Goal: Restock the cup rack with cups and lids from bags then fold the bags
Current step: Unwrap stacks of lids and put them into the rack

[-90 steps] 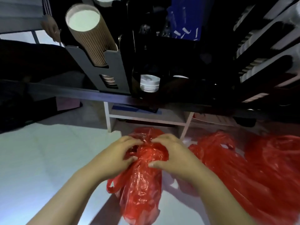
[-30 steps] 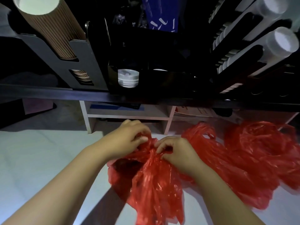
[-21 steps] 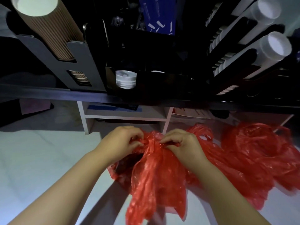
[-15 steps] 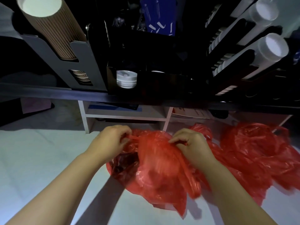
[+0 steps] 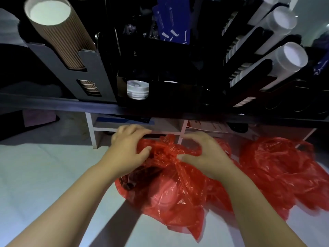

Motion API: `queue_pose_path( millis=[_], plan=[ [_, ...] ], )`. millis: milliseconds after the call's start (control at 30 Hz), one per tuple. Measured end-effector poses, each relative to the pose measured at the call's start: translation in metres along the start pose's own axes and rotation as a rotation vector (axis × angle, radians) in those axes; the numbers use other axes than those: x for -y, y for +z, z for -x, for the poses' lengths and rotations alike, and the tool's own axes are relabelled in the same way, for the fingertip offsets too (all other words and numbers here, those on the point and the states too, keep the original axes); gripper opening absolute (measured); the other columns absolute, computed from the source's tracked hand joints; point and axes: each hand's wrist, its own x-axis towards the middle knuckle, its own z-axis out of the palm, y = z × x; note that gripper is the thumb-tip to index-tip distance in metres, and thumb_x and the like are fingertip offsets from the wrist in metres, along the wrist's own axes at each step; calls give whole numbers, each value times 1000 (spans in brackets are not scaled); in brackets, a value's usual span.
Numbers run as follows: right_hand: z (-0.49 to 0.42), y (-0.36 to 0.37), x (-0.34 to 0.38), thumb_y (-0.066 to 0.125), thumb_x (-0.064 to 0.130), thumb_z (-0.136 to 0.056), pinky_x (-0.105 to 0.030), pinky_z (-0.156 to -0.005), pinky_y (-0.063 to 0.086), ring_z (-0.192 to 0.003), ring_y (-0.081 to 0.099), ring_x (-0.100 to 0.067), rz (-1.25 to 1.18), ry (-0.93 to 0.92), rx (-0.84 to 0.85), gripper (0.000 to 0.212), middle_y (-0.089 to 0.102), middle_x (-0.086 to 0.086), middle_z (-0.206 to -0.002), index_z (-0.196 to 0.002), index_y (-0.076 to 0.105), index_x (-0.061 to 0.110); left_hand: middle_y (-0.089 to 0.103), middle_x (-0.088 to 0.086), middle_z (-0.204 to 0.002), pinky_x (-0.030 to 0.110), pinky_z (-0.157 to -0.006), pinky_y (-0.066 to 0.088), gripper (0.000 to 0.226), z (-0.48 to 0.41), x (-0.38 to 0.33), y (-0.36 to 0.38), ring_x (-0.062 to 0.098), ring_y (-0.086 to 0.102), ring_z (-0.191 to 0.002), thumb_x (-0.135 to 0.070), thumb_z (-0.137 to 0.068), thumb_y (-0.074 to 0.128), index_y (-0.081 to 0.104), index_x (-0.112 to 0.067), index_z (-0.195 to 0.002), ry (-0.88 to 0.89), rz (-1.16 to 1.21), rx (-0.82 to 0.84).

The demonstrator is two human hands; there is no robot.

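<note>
Right, both hands are on the red bag (image 5: 169,196), and the part that matters, its bunched neck, sits squarely between them. The left hand (image 5: 127,152) and the right hand (image 5: 204,157) flank that twisted knot of plastic, neither clearly closer. The bag's long axis runs from the neck, at the fingertips, back towards the person, so its body lies under and between the wrists on the desk (image 5: 44,175).

Left hand: fingers curled over the far side of the neck, thumb dug into the plastic on the near side, gripping it. Right hand: fingers arched over the top, thumb pressed onto the twist, also holding plastic. Both are narrow and clawed, not flat.

A pale round shape shows through the plastic below the thumbs; cups or lids, I cannot tell. The likely job is working that neck open, pulling outward from the middle.

A second bag (image 5: 284,166) lies outside the right hand. Beyond the fingertips, higher up, hangs the cup rack (image 5: 58,68).
</note>
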Motion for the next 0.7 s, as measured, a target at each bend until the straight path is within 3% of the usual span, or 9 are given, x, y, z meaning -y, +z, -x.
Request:
queue_pose_path(
  millis=[67, 167, 267, 333, 433, 567, 700],
  plan=[
    [-5, 14, 3, 76, 39, -78, -24, -102, 38, -118, 47, -7, 144, -38, 86, 57, 53, 11, -128, -131, 56, 32, 45, -9, -136, 35, -107, 19, 57, -9, -8, 12, 15, 30, -129, -51, -85, 45, 44, -30, -137, 49, -104, 83],
    [-7, 27, -1, 73, 34, -82, -25, -95, 45, -105, 56, -7, 167, -24, 44, 35, 63, 10, -114, -116, 68, 31, 52, -9, -129, 39, -105, 21, 38, -15, -12, 26, 16, 39, -126, -40, -92, 51, 50, -36, -130, -9, -219, 217],
    [-3, 22, -9, 73, 30, -83, -14, -79, 46, -84, 60, -1, -1, 36, -99, 9, 66, 17, -87, -92, 75, 28, 57, -10, -97, 37, -91, 38, 12, -10, -6, 30, 17, 53, -103, -34, -92, 55, 62, -32, -100, -52, -95, 110],
    [0, 12, -17, 73, 27, -83, -15, -69, 46, -75, 61, -2, -125, 167, -198, 3, 67, 15, -77, -81, 72, 29, 55, -8, -90, 35, -78, 43, 5, -7, 0, 24, 20, 56, -90, -29, -92, 56, 60, -25, -92, -111, -36, 6],
    [4, -4, -34, 71, 30, -85, -27, -70, 50, -74, 62, -11, -183, 354, -304, 9, 67, 9, -75, -77, 70, 25, 56, -1, -89, 31, -64, 37, 3, -4, 16, 10, 20, 53, -80, -22, -92, 53, 54, -22, -89, -290, -5, -82],
    [4, -7, -40, 69, 31, -86, -36, -71, 51, -69, 63, -22, -187, 513, -335, 21, 66, -2, -70, -70, 67, 18, 49, -1, -82, 32, -58, 36, 15, 1, 25, 1, 26, 50, -73, -11, -88, 45, 44, -25, -86, -310, -65, -102],
    [6, -15, -47, 56, 28, -91, -40, -70, 51, -71, 61, -31, -127, 649, -442, 22, 66, -10, -77, -74, 61, 14, 51, 7, -91, 32, -62, 35, 25, 1, 39, -10, 30, 49, -76, -2, -81, 43, 57, -22, -86, -435, -85, -147]
  ],
)
